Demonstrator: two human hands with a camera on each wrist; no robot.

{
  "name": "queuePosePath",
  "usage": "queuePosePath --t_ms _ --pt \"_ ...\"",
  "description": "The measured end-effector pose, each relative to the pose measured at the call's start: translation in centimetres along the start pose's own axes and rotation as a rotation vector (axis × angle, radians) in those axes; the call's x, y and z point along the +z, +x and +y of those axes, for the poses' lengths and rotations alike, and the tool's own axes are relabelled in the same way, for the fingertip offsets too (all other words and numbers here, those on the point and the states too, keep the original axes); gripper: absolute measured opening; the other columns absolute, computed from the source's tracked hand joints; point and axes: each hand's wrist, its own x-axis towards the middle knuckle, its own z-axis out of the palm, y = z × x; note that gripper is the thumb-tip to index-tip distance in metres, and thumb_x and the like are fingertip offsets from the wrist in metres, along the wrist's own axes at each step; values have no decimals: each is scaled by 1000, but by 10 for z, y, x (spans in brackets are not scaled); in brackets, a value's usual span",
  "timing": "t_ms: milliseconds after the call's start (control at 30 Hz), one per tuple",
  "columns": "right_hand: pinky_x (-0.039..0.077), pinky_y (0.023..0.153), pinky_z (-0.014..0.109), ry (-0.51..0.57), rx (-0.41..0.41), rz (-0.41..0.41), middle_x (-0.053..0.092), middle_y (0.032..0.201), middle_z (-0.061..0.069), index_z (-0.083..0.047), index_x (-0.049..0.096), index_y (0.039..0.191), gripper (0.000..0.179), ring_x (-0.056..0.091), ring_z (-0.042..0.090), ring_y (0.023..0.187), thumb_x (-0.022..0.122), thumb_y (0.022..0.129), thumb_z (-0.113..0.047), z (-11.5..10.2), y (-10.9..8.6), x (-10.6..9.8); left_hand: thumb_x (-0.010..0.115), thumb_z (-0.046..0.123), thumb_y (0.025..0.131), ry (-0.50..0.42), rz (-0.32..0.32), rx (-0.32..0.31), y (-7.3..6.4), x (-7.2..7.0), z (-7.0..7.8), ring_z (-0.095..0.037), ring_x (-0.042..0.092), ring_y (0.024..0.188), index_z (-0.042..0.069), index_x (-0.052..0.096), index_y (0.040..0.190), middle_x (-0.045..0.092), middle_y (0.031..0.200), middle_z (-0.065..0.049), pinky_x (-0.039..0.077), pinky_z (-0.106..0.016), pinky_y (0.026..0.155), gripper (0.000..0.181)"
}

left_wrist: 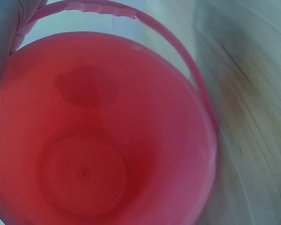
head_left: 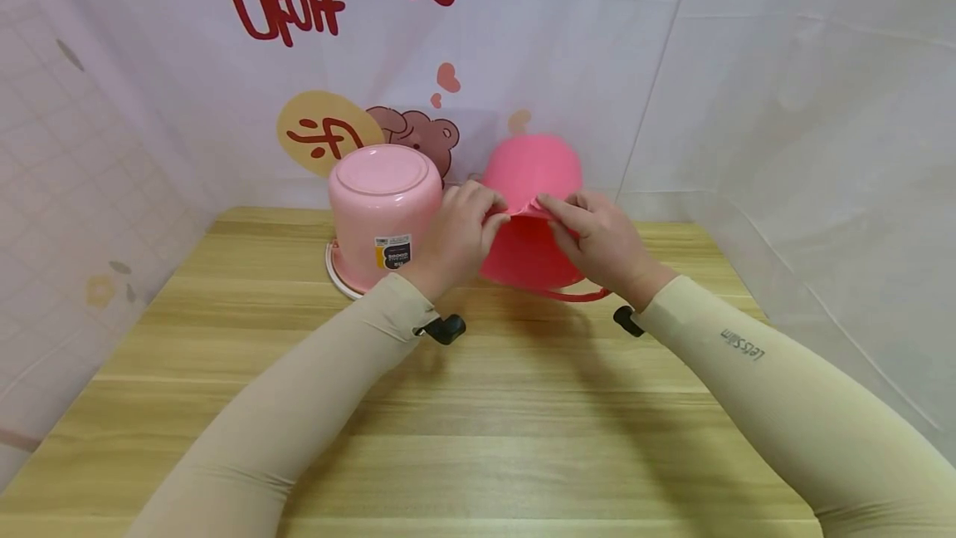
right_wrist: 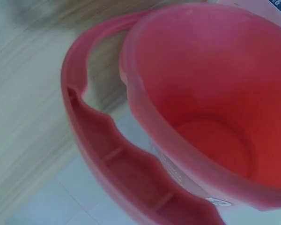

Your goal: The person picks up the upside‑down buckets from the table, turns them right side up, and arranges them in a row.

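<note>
A bright pink-red plastic bucket (head_left: 532, 164) is tipped at the back of the table, its open mouth facing me. My left hand (head_left: 459, 231) pinches the upper rim, thumb below and fingers above. Close to its right, my right hand (head_left: 601, 243) pinches the same rim between thumb and fingers. The left wrist view looks into the bucket's red inside (left_wrist: 84, 173). A curved handle (right_wrist: 117, 159) with finger grooves stands off the rim in the right wrist view. Low at the right of the mouth, part of that handle shows in the head view.
A pale pink bucket (head_left: 384, 210) with a dark label stands upside down left of my left hand, with a whitish ring at its foot. Both are on a wood-grain table (head_left: 478, 438). A white printed cloth (head_left: 597, 40) hangs directly behind them.
</note>
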Motion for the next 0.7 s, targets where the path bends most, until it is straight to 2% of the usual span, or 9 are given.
queuePosePath --t_ms 233,467,700 --pt "47 57 34 -7 39 -13 63 84 19 0 73 128 43 54 29 71 80 86 6 -1 2 -3 61 21 107 14 22 18 2 -1 0 -27 58 112 8 69 119 65 116 -10 44 -41 103 19" --pt "43 62 33 39 180 -98 64 89 16 -3 72 133 43 54 27 74 75 91 3 -2 3 -7 62 17 106 6 56 45 0 -1 -4 -28 59 111 11 73 121 65 116 -9 46 -41 101 20" --pt "42 62 32 107 329 -184 65 92 16 -4 68 139 45 50 25 76 71 95 -2 2 3 -14 68 14 103 -36 32 28 -4 -2 -10 -26 58 114 19 73 132 64 120 -6 52 -37 96 30"
